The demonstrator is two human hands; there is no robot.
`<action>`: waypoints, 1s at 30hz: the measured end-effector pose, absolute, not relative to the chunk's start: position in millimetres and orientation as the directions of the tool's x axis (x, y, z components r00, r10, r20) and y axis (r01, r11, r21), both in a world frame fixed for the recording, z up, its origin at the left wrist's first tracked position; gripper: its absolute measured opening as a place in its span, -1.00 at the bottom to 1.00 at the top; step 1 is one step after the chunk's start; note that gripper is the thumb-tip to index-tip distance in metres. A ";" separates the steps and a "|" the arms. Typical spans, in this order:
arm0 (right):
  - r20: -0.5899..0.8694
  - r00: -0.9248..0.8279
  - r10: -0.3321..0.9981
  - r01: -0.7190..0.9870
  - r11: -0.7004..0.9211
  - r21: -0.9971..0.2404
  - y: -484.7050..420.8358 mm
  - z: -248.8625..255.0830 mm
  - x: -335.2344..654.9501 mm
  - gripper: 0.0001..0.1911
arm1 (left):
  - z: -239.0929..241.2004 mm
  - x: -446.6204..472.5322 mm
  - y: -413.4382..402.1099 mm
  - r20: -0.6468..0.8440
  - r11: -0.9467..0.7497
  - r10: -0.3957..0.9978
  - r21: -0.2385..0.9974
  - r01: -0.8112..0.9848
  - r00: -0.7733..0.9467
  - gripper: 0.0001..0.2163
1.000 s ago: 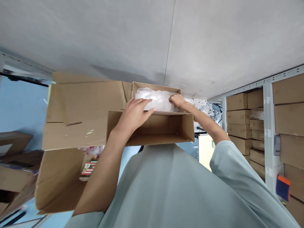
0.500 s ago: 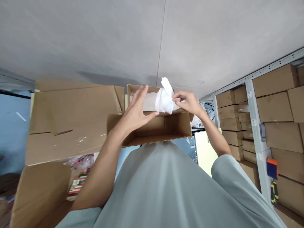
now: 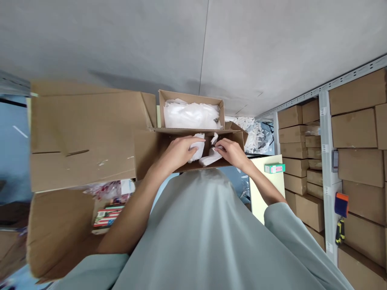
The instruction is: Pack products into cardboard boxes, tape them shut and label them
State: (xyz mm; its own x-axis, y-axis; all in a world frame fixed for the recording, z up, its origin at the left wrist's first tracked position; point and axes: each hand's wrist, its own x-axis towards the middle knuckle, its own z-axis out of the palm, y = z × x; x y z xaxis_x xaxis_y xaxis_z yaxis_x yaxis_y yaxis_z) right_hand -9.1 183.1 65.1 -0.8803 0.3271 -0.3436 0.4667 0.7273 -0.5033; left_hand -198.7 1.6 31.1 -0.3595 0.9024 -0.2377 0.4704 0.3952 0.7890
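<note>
My left hand (image 3: 180, 152) is closed on a folded white bundle (image 3: 198, 150), soft like thin foam or tissue. A second, crumpled white piece (image 3: 210, 158) with a thin upright end is pinched in my right hand (image 3: 232, 152). Both hands are inside the long open cardboard box (image 3: 166, 139) in front of my body. Behind it stands another cardboard box (image 3: 190, 96), full of white soft sheets (image 3: 193, 115). What lies under my hands at the bottom of the near box is partly hidden.
A large open carton (image 3: 84, 133) stands to the left, with packets (image 3: 107, 217) below its flap. On the right are a pale yellow surface (image 3: 264, 187) with a small green box (image 3: 274, 168), a heap of white scraps (image 3: 255, 131) and shelves of cartons (image 3: 356, 133).
Both hands have come down from the rear box into the near box. The white material that was one bundle over the rear box now shows as two pieces, one at each hand.
</note>
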 end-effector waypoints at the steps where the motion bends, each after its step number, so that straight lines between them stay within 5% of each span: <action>1: -0.391 -0.861 0.325 0.485 0.756 -0.440 182.9 64.2 -11.7 -0.79 | 27.1 -200.0 2.1 -0.257 0.406 0.904 0.765 0.499 -0.342 -0.53; 4: -0.523 -0.810 0.267 0.482 0.810 -0.334 183.0 71.1 -15.9 -0.69 | 27.2 -204.0 -4.6 -0.316 0.448 0.893 0.690 0.569 -0.319 -0.61; 6: -0.525 -0.822 0.222 0.455 0.810 -0.370 186.7 82.2 -17.0 -0.71 | 37.9 -208.5 -13.3 -0.335 0.483 0.875 0.641 0.596 -0.349 -0.67; 10: -0.298 -0.909 0.291 0.408 0.762 -0.502 211.0 109.4 -31.6 -0.74 | 74.0 -225.9 -20.2 -0.218 0.527 0.825 0.629 0.572 -0.521 -0.66; 13: -0.230 -0.909 0.348 0.417 0.774 -0.477 241.4 114.2 -67.4 -0.74 | 90.2 -245.3 -4.9 -0.140 0.545 0.778 0.635 0.548 -0.612 -0.65; 18: -0.440 -0.886 0.143 0.324 0.871 -0.370 276.8 62.3 -169.3 -0.68 | 71.8 -267.9 25.9 -0.204 0.562 0.794 0.604 0.565 -0.573 -0.66; 26: -0.639 -0.758 -0.131 0.024 0.973 -0.229 260.3 -44.1 -278.9 -0.08 | 58.2 -254.3 12.4 -0.249 0.609 0.739 0.644 0.462 -0.626 -0.62; 30: -0.629 -0.757 -0.176 -0.043 0.975 -0.220 255.2 -65.1 -277.7 -0.39 | 58.3 -251.9 8.8 -0.252 0.608 0.733 0.661 0.441 -0.632 -0.63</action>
State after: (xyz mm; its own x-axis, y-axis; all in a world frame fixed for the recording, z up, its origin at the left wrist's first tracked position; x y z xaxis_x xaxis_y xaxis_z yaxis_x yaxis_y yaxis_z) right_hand -277.7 255.2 -65.1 -0.7573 -0.1755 -0.6290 -0.0434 0.9746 -0.2197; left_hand -251.9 8.8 58.3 -0.6324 0.7325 -0.2519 0.4405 0.6076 0.6609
